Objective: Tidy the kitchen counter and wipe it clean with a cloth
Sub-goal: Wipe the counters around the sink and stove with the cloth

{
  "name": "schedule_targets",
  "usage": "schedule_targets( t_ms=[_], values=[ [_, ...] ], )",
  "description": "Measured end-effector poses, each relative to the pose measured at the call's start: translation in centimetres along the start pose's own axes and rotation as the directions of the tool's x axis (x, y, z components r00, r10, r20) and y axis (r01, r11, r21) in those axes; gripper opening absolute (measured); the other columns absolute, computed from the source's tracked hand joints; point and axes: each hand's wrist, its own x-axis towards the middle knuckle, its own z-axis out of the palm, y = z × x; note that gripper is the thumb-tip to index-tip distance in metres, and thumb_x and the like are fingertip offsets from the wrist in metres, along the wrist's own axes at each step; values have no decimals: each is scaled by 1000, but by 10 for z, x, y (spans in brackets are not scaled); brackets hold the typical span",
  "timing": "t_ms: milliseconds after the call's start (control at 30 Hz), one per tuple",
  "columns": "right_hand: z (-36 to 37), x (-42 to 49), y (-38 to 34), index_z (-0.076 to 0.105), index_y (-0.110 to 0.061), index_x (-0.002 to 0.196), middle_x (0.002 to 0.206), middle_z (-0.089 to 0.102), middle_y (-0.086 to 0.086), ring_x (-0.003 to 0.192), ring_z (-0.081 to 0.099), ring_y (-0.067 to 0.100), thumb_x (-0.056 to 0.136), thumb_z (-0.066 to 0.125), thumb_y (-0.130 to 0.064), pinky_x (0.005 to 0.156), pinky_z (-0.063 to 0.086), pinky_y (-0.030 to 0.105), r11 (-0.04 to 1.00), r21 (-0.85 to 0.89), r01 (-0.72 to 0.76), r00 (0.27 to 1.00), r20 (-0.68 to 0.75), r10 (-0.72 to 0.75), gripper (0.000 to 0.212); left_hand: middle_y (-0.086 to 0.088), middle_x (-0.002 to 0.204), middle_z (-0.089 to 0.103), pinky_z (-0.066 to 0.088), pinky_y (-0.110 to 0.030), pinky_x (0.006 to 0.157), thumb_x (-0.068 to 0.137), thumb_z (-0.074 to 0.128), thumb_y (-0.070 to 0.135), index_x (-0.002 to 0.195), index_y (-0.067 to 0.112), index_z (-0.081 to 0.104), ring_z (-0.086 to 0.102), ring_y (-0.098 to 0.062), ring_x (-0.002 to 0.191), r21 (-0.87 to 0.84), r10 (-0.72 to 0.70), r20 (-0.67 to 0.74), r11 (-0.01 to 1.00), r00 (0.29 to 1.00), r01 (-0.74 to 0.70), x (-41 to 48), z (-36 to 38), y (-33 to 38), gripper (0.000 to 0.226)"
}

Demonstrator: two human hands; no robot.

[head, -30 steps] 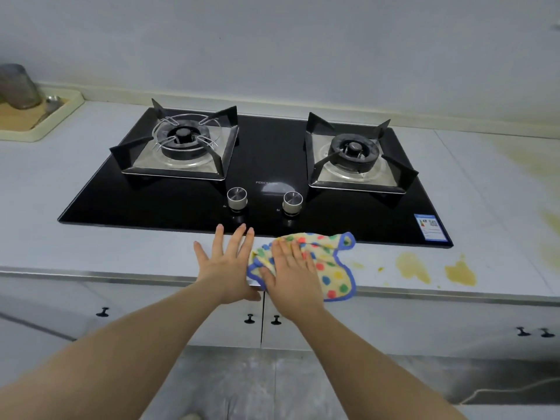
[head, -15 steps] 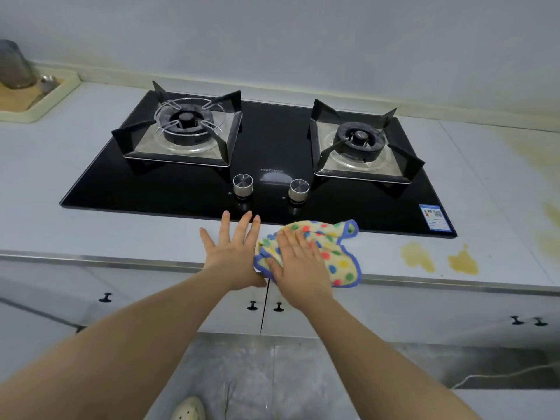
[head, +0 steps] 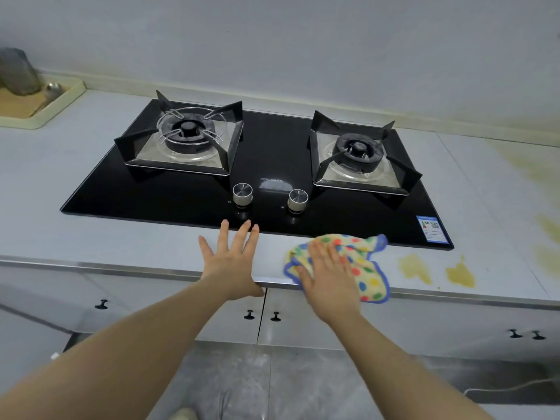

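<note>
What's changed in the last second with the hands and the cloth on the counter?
The right hand slid the cloth rightward, away from the left hand and toward the yellow stains, pressing it flat. The left hand stayed flat on the counter; the stains remain unwiped.

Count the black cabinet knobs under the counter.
5 cabinet knobs: one far left; two between the forearms; two far right. The forearms may hide more.
</note>
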Motion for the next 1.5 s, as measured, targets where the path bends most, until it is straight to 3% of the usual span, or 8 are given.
schedule_targets(
  t_ms=[133, 367, 567, 800, 933, 1067, 1267, 1500],
  values=[
    [-5, 2, 5, 5, -20, 152, 160, 0, -3, 148, -7, 21, 101, 22, -41, 119, -3, 38, 978, 15, -206, 978, -14, 207, 58, 4, 155, -27, 0, -66, 109, 71, 62, 67, 145, 23, -26, -27, -35, 140, 6, -5, -1, 1000, 1000, 5, -1, -1, 0, 123],
    [8, 4, -36, 4, -22, 152, 160, 0, -4, 148, -6, 16, 99, 15, -49, 119, -5, 35, 992, -16, 122, 992, 45, -121, 60, 3, 155, -24, 2, -66, 109, 71, 58, 72, 146, 22, -23, -26, -36, 141, 17, 11, -7, 1000, 1000, -11, 0, 1, -1, 121],
    [-2, 1, 10, 6, -21, 152, 160, 4, -2, 148, -4, 21, 100, 18, -44, 119, -1, 39, 969, -7, -248, 967, -53, 248, 58, 4, 155, -27, 0, -66, 109, 72, 61, 68, 145, 22, -25, -27, -35, 140, 2, 5, -3, 1000, 1000, -5, -1, -1, 0, 122],
    [12, 5, -40, 3, -22, 152, 160, -1, -4, 147, -9, 16, 99, 13, -48, 118, -8, 35, 992, -20, 126, 992, 16, -126, 60, 3, 155, -25, 2, -66, 109, 72, 58, 71, 146, 22, -23, -26, -36, 140, 4, 13, -1, 1000, 1000, -13, 1, 1, -1, 121],
    [4, 4, 14, 9, -24, 151, 160, 7, -6, 148, -1, 14, 68, -17, -57, 118, -4, 32, 993, -100, 68, 995, -68, -75, 93, 4, 155, -26, 0, -67, 109, 71, 62, 67, 145, 22, -26, -28, -36, 140, -4, 12, 6, 1000, 1000, -12, 1, 0, 0, 123],
    [10, 4, -21, 4, -19, 152, 160, 1, -1, 148, -7, 21, 93, 3, -53, 118, -6, 38, 997, -35, -74, 995, -71, 71, 68, 3, 155, -27, 0, -66, 109, 71, 62, 67, 145, 22, -26, -28, -36, 140, 2, 2, 12, 1000, 1000, -2, 0, -1, 0, 123],
    [10, 7, -12, 2, -21, 152, 160, 0, -3, 148, -6, 15, 93, 4, -54, 118, -6, 33, 989, -78, 124, 992, -2, -124, 68, 2, 155, -25, 2, -66, 110, 71, 63, 66, 145, 22, -25, -26, -37, 140, 5, 1, 25, 1000, 1000, -1, -1, -3, 0, 124],
    [1, 1, -1, 5, -17, 152, 160, 1, 1, 148, -6, 22, 100, 20, -44, 118, -4, 40, 970, 65, -233, 970, -50, 236, 60, 2, 155, -25, 2, -67, 109, 73, 64, 63, 144, 31, -25, -27, -38, 140, 1, 6, 4, 1000, 1000, -6, -4, -4, 2, 118]
  ],
)
